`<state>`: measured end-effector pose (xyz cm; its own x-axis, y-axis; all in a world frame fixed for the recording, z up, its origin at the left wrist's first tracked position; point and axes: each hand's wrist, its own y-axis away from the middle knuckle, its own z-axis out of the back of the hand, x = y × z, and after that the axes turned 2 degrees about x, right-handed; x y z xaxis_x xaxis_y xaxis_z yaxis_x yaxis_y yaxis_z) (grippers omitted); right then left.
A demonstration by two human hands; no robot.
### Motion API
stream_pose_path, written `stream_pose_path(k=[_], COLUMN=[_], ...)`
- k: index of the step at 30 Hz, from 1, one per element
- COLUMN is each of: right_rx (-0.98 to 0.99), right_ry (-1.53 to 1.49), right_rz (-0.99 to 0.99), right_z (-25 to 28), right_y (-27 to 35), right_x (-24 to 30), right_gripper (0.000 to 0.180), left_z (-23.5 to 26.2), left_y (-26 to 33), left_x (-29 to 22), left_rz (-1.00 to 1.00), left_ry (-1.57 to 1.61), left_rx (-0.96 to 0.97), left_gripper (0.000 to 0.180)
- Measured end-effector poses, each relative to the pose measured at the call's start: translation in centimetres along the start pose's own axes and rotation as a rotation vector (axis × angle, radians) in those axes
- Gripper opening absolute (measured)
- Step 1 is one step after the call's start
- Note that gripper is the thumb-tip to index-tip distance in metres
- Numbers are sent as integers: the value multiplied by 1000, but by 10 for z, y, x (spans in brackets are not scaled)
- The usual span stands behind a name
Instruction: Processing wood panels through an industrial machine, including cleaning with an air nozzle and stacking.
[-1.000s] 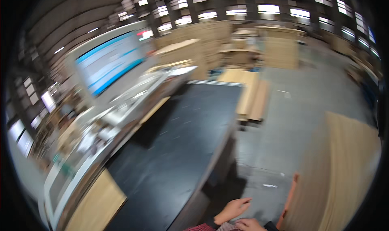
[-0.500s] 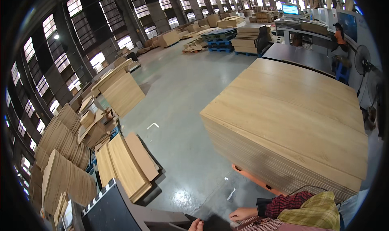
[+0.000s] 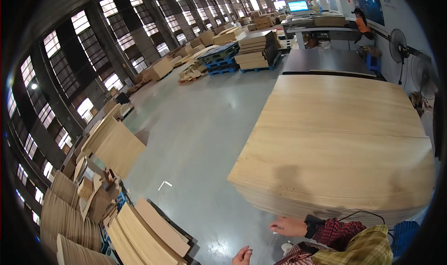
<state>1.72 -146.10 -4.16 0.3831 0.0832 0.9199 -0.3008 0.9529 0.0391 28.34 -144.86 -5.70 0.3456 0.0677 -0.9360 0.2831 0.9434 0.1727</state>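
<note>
My right hand is held out in front of the near edge of a tall stack of wood-grain boards, apart from it. Its fingers curl loosely inward and I see nothing held in them. A dark band circles that wrist, below a red-and-black checked sleeve and a yellow-green plaid cloth. At the lower edge, my left hand shows only in part, thumb and fingers slightly apart and bent, with no object visible in it. Grey floor lies beyond both hands.
Low stacks of boards and curved piles of sheets line the left. A dark-topped table stands past the big stack. Beyond are a person in orange, a fan, a lit screen and loaded pallets.
My view has swung to the right, so the big stack's top fills more of it. The dark panel at lower left has gone from sight. My right hand is higher and farther forward.
</note>
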Motion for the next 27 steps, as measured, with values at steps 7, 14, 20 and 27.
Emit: stream_pose_path(k=[7, 14, 20, 27], right_rx=[-448, -688, -1027, -1169], right_ry=[425, 855, 955, 935], right_rz=[167, -186, -583, -712], right_z=[70, 108, 105, 101], right_y=[-130, -207, -235, -262], right_x=[-8, -53, -85, -84], right_gripper=[27, 41, 40, 35], left_z=[93, 239, 350, 382], left_y=[-65, -134, -259, -419], left_x=[24, 106, 102, 89], left_rz=[186, 388, 285, 207], left_ry=[47, 100, 12, 63], left_rx=[-92, -165, -146, 85], left_gripper=[32, 31, 27, 35])
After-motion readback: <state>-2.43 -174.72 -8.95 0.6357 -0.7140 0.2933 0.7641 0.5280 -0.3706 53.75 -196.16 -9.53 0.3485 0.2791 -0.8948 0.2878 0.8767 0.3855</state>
